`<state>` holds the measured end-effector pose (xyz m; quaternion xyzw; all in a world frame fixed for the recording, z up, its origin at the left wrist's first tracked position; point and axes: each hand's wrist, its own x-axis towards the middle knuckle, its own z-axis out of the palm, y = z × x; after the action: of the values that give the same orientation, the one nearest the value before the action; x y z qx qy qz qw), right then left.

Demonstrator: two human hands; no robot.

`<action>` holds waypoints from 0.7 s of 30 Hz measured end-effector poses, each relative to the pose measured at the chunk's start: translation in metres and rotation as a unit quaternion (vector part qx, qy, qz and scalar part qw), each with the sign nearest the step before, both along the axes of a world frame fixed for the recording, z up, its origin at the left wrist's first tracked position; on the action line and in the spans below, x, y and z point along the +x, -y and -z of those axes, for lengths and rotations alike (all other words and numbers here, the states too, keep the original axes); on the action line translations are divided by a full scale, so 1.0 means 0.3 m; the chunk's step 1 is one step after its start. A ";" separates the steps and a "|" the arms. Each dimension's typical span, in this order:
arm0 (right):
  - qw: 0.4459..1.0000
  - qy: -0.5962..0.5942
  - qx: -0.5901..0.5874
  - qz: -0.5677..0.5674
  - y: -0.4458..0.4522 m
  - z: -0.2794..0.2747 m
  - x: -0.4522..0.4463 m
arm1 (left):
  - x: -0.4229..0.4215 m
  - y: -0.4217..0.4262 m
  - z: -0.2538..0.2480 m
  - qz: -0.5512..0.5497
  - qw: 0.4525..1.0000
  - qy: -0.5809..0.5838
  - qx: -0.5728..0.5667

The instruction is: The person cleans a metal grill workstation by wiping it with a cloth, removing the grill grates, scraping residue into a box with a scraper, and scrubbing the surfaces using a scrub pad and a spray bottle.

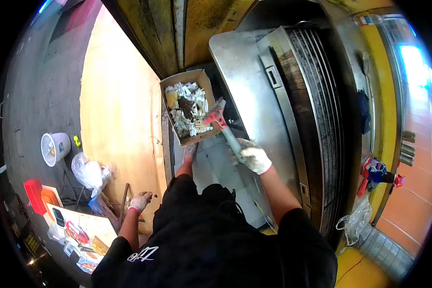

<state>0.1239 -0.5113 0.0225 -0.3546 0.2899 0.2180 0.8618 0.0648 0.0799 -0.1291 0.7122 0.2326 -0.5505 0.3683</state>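
Observation:
My right hand (252, 156), in a whitish glove, is closed round the grey handle of a scraper (231, 139). The scraper's red head points up and left, over the right edge of a cardboard box (204, 79). Crumpled white paper (189, 89) and dark scraps lie inside the box. Just right of the scraper is the metal surface (245, 62) of a griddle. My left hand (140, 200), gloved too, is low over the edge of the wooden board (115, 110). Its fingers are bent, with a small dark thing at their tips that I cannot make out.
A ribbed, grimy grill (317, 120) stands on the right. At the left are a white bucket (55, 148), a plastic bag (90, 174) and a small table (89, 223) with papers. A bottle (375, 170) and a clear bag (357, 223) sit at the far right.

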 end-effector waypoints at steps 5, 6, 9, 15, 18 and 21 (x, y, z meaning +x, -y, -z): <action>0.909 0.007 -0.416 -0.036 0.171 -0.205 0.086 | 0.192 0.124 -0.024 0.013 0.999 0.041 -0.031; 0.891 -0.015 -0.453 -0.028 0.224 -0.200 0.113 | 0.210 0.138 -0.026 0.021 0.998 0.052 -0.030; 0.866 -0.090 -0.492 0.029 0.403 -0.058 0.211 | 0.221 0.126 -0.012 0.027 0.998 0.054 -0.033; 0.782 -0.094 -0.613 -0.064 0.557 0.158 0.626 | 0.121 0.032 -0.079 -0.055 0.998 0.036 -0.020; 0.705 -0.049 -0.676 -0.208 0.552 0.185 0.860 | 0.007 -0.089 0.004 -0.102 0.994 0.016 -0.019; 0.694 0.017 -0.654 -0.301 0.356 0.000 1.003 | -0.040 -0.111 -0.040 -0.141 0.990 0.016 -0.016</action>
<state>0.4247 -0.6182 0.0224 -0.9006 0.2220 0.2146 0.3058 0.0529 0.1132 -0.1171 0.6748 0.3155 -0.4857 0.4573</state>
